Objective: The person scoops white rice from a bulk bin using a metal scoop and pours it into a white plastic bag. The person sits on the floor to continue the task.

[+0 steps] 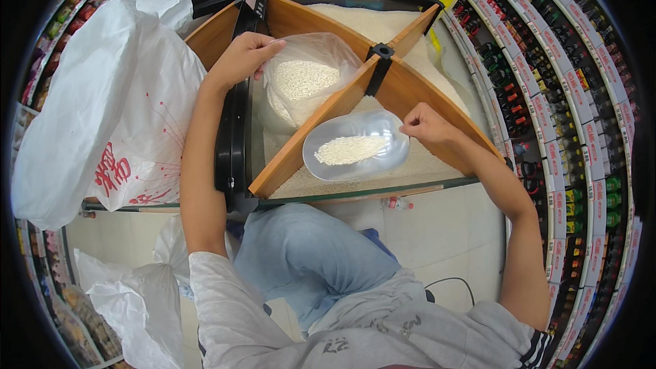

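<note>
Pinched in my left hand [246,56] is the rim of a clear plastic bag [333,51], which stands in the left compartment of a wood-divided bin. Inside the bag lies a heap of white rice grains [305,79]. My right hand [428,124] grips the handle end of a clear plastic scoop [359,169], held over the front compartment to the right of the bag. A small pile of white rice [351,149] rests in the scoop. Below it, rice [430,164] covers the floor of that compartment. My right fingers hide the scoop's handle.
Crossed wooden dividers [318,130] meet at a black post [381,52]. A large white plastic bag with red print [154,113] stands left of the bin. Bottle shelves [543,87] line the right side. A bottle [397,204] lies on the floor beyond the glass edge.
</note>
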### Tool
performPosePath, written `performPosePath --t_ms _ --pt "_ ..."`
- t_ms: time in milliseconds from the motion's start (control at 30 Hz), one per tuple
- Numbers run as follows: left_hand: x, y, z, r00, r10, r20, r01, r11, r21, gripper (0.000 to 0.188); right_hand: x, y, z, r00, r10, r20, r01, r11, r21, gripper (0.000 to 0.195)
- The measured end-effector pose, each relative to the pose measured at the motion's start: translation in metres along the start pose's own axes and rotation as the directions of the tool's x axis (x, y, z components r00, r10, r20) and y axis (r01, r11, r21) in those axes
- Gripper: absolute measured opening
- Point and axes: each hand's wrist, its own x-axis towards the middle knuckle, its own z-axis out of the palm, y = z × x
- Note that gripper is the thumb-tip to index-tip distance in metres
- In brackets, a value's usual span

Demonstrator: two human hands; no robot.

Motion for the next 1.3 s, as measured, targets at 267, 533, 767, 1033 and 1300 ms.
performPosePath --t_ms 267,533,767,1033,1300 --pt "0.001 0.000 -0.001 0.998 0.036 0.046 -0.034 0.999 -0.029 0.041 -0.040 -0.072 -0.066 0.973 -0.018 -0.230 -0.048 0.960 -0.277 0.028" --pt "0.002 -0.005 -0.002 0.999 0.033 0.035 -0.033 0.999 -0.017 0.042 -0.006 -0.210 -0.122 0.944 -0.042 -0.327 -0.222 0.651 -0.726 0.026" --pt "0.004 -0.006 -0.002 0.999 0.041 0.036 -0.040 0.999 -0.012 0.042 0.024 -0.261 -0.107 0.894 -0.238 -0.378 -0.256 0.420 -0.870 0.024" --pt "0.004 -0.009 -0.002 0.999 0.042 0.034 -0.042 0.999 0.000 0.043 -0.012 -0.246 -0.128 0.933 -0.088 -0.348 -0.249 0.538 -0.805 0.021" --pt "0.002 -0.006 -0.001 0.998 0.046 0.051 -0.048 0.998 0.039 0.042 -0.039 -0.136 -0.056 0.979 0.165 -0.116 -0.188 0.545 -0.817 0.018"
